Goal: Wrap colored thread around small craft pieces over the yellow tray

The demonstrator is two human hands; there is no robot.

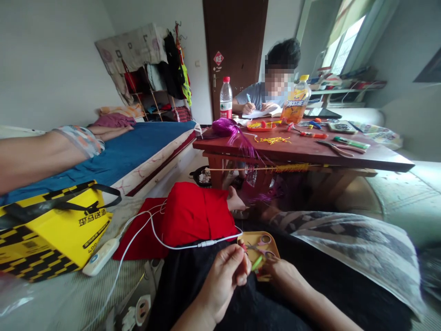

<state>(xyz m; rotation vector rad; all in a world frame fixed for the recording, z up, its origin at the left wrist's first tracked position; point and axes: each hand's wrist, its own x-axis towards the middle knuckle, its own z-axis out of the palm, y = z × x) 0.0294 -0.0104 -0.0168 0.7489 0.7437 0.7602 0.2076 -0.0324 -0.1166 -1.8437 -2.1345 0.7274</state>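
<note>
My left hand (229,269) is closed in a pinch over my lap. A small red bit shows by its fingertips, but I cannot make out what it holds, if anything. To its right, my right hand (282,272) is over the near side of a small yellow tray (268,235), palm down. Its fingers dip toward the tray, and their tips are hidden. Inside the tray lie scissors (264,252) with pinkish handles and a bright green piece (257,262). A red cloth (196,211) is just beyond my left hand, with a white cable (182,248) across it.
A dark red table (234,147) bears purple strands (229,131), yellow sticks (274,140), pliers (339,149), a water bottle (225,99) and a drink bottle (296,101). Behind it a person (253,99) writes. A yellow bag (58,230) stands left; someone's legs rest on the blue bed (138,147).
</note>
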